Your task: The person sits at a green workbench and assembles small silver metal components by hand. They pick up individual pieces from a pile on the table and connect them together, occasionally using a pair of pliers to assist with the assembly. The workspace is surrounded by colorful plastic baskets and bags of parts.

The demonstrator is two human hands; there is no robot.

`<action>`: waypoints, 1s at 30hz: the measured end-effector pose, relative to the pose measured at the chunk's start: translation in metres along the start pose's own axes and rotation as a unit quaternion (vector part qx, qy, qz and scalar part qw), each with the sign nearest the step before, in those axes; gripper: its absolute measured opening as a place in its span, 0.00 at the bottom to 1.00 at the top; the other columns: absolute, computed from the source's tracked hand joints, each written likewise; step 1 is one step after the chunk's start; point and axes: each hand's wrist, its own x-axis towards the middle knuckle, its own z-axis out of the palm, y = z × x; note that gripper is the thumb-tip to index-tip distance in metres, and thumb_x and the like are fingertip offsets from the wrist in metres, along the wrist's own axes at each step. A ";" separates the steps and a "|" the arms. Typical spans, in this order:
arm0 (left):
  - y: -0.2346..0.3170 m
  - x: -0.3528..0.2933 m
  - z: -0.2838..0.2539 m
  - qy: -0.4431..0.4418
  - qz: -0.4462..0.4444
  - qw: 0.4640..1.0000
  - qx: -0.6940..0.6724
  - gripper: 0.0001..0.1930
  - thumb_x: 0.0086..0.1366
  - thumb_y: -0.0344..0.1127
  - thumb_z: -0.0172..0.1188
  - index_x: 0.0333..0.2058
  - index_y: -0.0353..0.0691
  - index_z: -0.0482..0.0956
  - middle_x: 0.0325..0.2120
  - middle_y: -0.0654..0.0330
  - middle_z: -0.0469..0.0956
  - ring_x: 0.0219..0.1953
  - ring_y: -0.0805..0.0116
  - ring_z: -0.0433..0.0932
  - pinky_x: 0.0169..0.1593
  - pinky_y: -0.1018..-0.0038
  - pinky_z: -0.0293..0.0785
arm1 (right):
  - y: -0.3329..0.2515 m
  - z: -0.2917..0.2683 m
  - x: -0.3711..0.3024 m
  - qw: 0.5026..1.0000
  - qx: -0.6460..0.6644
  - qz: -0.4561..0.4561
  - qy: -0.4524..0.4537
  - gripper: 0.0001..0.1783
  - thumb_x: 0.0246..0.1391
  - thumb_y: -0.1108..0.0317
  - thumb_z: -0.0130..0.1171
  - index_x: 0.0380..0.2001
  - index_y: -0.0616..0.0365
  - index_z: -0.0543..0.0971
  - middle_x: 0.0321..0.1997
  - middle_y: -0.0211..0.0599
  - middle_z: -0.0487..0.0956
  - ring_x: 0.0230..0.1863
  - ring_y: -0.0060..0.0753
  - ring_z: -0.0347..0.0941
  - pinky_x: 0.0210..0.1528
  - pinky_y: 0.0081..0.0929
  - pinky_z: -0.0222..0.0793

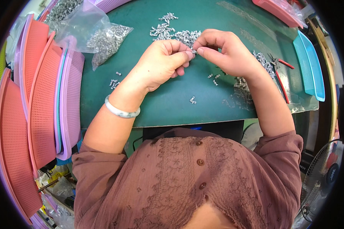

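My left hand point(165, 61) and my right hand point(226, 51) meet over the green table point(168, 103), fingertips almost touching. Between them is a small silvery metal part point(194, 52), pinched by the thumb and finger of each hand; its exact shape is too small to tell. Just beyond the fingers lies a heap of similar small metal parts point(186, 37), with more trailing off to the far left. A second heap point(263, 63) is partly hidden behind my right forearm. A few loose pieces point(193, 100) lie nearer to me.
Red-handled pliers point(280, 74) lie open at the right, near a blue plastic basket point(309, 66). A clear bag of metal parts point(110, 44) rests at the far left. Stacked pink and purple baskets point(42, 99) line the left edge. A fan point(321, 179) stands at the lower right.
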 end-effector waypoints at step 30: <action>-0.003 0.007 -0.019 -0.031 0.031 0.977 -0.211 0.06 0.55 0.25 0.47 0.32 0.36 0.71 0.27 0.60 0.73 0.26 0.75 0.71 0.28 0.83 0.68 | 0.004 0.009 0.001 0.965 -0.231 -0.119 -0.037 0.06 0.40 0.73 0.56 0.26 0.57 0.77 0.27 0.39 0.73 0.30 0.43 0.71 0.33 0.32 0.68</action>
